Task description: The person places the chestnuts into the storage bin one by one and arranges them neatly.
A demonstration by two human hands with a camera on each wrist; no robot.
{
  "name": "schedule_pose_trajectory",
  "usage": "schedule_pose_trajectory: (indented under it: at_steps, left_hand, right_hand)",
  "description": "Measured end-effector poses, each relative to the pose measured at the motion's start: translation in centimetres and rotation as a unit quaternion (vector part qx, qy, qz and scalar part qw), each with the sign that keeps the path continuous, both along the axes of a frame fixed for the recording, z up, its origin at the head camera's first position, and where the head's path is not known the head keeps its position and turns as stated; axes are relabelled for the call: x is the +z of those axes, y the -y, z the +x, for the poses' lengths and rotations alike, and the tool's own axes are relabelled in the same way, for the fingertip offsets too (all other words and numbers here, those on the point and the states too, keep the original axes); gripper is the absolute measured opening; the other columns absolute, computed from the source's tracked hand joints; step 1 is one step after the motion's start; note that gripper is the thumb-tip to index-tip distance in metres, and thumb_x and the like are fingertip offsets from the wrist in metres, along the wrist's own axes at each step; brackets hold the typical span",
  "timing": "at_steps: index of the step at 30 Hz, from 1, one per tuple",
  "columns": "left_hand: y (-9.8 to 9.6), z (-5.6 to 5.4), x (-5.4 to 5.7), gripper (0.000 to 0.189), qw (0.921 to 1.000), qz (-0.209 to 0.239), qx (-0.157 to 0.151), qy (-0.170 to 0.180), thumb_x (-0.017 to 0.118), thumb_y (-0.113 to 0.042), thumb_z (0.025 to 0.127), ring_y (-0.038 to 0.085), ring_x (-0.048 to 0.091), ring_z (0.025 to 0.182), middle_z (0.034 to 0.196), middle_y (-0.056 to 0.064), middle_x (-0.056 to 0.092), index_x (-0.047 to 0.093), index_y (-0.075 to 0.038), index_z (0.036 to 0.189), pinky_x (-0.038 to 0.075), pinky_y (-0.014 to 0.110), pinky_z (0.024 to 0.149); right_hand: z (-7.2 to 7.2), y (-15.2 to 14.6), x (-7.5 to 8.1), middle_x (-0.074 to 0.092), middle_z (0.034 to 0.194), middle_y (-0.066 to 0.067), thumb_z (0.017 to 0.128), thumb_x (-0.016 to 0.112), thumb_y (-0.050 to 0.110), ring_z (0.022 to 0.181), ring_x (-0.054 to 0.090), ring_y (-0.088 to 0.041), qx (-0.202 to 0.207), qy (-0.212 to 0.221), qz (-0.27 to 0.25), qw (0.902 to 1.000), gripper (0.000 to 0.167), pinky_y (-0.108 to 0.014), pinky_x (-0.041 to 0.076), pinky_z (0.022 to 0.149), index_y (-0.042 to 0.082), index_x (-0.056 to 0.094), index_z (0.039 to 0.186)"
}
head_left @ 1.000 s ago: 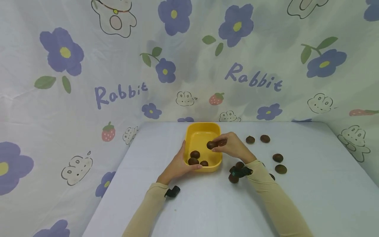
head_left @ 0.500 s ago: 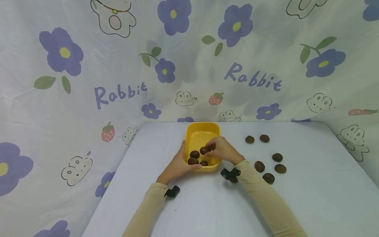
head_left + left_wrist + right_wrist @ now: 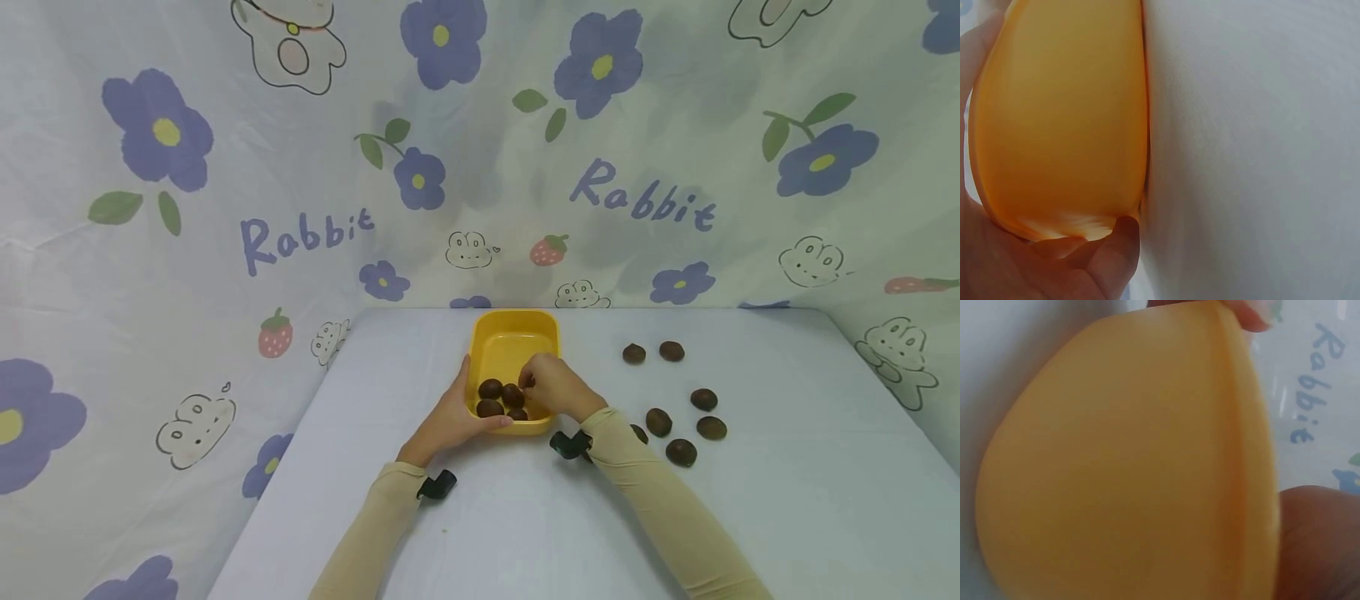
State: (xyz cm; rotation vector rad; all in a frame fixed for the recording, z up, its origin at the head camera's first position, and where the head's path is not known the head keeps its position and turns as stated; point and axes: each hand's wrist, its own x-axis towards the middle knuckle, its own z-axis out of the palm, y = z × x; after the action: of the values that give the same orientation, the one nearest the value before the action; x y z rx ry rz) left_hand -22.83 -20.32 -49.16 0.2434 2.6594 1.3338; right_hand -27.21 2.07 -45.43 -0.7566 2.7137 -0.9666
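In the head view, a yellow tray (image 3: 517,346) rests on a white tabletop (image 3: 480,533), near its far edge. The person's left hand (image 3: 452,418) grips the tray at its near left corner, thumb over the near rim and fingers against the left wall. The right hand (image 3: 557,386) reaches over the right rim, fingers bent down inside; a bit of brown shows by the fingertips, but whether they pinch anything cannot be told. Four chestnuts (image 3: 490,408) sit grouped in the tray's near end. Eight loose chestnuts (image 3: 681,452) lie on the tabletop to the right, two of them partly hidden behind the right sleeve (image 3: 660,492) and a black wrist camera (image 3: 572,444). A white backdrop (image 3: 480,125) printed with purple flowers and "Rabbit" stands behind.

In the left wrist view, the left hand clasps the tray, one bent digit pressed to its wall, with the tabletop alongside.

In the right wrist view, the tray's outer wall fills most of the frame; a fingertip hooks over the rim at the top, and part of a hand shows beyond it at lower right.
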Motion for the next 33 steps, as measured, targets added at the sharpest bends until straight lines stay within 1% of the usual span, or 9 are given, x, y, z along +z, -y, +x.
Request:
schedule_pose_trajectory:
  at_steps: [2,6,9,12,16,22,28,31,33]
  left_hand:
    - [0.0,0.0,0.0,0.139,1.0000,-0.001,-0.002,-0.001,0.089,-0.057,0.073,0.030,0.021,0.161,0.176,0.005,0.009,-0.005,-0.019,0.168,0.023,0.058,0.129]
    - [0.0,0.1,0.1,0.140,1.0000,-0.002,-0.002,-0.002,0.089,-0.058,0.072,0.029,0.021,0.161,0.176,0.004,0.009,-0.006,-0.020,0.168,0.022,0.057,0.130]
    - [0.0,0.1,0.1,0.139,1.0000,0.000,-0.004,-0.005,0.090,-0.056,0.073,0.030,0.022,0.161,0.176,0.004,0.009,-0.005,-0.021,0.168,0.023,0.058,0.129]
    - [0.0,0.1,0.1,0.138,1.0000,0.001,-0.003,-0.002,0.090,-0.055,0.074,0.031,0.022,0.161,0.176,0.004,0.008,-0.005,-0.021,0.168,0.024,0.059,0.128]
    - [0.0,0.2,0.2,0.137,1.0000,0.001,0.000,-0.001,0.089,-0.055,0.074,0.031,0.021,0.161,0.176,0.004,0.008,-0.005,-0.021,0.168,0.024,0.060,0.128]
    - [0.1,0.1,0.1,0.137,0.9999,0.009,-0.001,-0.004,0.090,-0.055,0.074,0.027,0.021,0.161,0.176,0.002,0.010,-0.004,-0.023,0.168,0.023,0.057,0.129]
    - [0.1,-0.1,-0.1,0.137,0.9998,0.016,-0.006,-0.009,0.090,-0.053,0.074,0.026,0.020,0.162,0.176,0.001,0.009,-0.005,-0.024,0.168,0.022,0.057,0.129]
    - [0.1,-0.1,-0.2,0.137,0.9998,0.015,-0.007,-0.009,0.091,-0.053,0.074,0.026,0.019,0.162,0.177,0.001,0.009,-0.005,-0.024,0.168,0.021,0.057,0.130]
    - [0.1,-0.1,-0.2,0.137,0.9998,0.015,-0.009,-0.011,0.091,-0.052,0.074,0.026,0.019,0.162,0.177,0.002,0.009,-0.005,-0.025,0.168,0.022,0.057,0.130]
  right_hand:
    - [0.0,0.1,-0.1,0.078,0.086,-0.006,0.087,0.075,-0.002,0.078,0.066,-0.016,-0.002,-0.006,0.010,0.9999,0.008,-0.030,0.061,0.073,0.001,0.081,0.093]
    - [-0.1,0.3,-0.2,0.077,0.086,-0.006,0.088,0.076,-0.001,0.076,0.065,-0.015,-0.004,-0.002,0.019,0.9998,0.008,-0.029,0.061,0.072,0.001,0.081,0.094]
    - [-0.1,0.3,-0.2,0.078,0.092,-0.007,0.089,0.075,0.000,0.081,0.066,-0.016,-0.007,0.008,0.015,0.9998,0.010,-0.031,0.062,0.077,0.001,0.080,0.098]
    - [0.0,-0.2,0.3,0.078,0.101,-0.011,0.091,0.076,0.002,0.089,0.069,-0.018,-0.011,0.012,-0.004,0.9998,0.015,-0.035,0.063,0.085,0.000,0.079,0.105]
    - [0.3,-1.5,1.7,0.077,0.107,-0.011,0.092,0.077,0.007,0.095,0.070,-0.021,-0.031,0.007,-0.042,0.9986,0.022,-0.036,0.063,0.089,-0.001,0.077,0.112]
    - [0.5,-4.9,3.8,0.076,0.111,-0.012,0.094,0.076,0.012,0.101,0.072,-0.025,-0.075,-0.019,-0.088,0.9932,0.026,-0.040,0.063,0.091,0.001,0.076,0.118]
    - [-0.1,-9.6,4.2,0.077,0.114,-0.017,0.093,0.077,0.012,0.103,0.074,-0.031,-0.128,-0.053,-0.117,0.9835,0.027,-0.045,0.063,0.092,0.000,0.075,0.118]
    - [-0.6,-12.4,3.9,0.076,0.115,-0.020,0.094,0.077,0.014,0.104,0.074,-0.033,-0.153,-0.069,-0.128,0.9775,0.029,-0.041,0.063,0.091,-0.001,0.074,0.118]
    - [-0.9,-14.4,3.6,0.076,0.115,-0.022,0.095,0.077,0.016,0.105,0.074,-0.037,-0.171,-0.080,-0.137,0.9723,0.030,-0.031,0.063,0.086,-0.001,0.074,0.118]
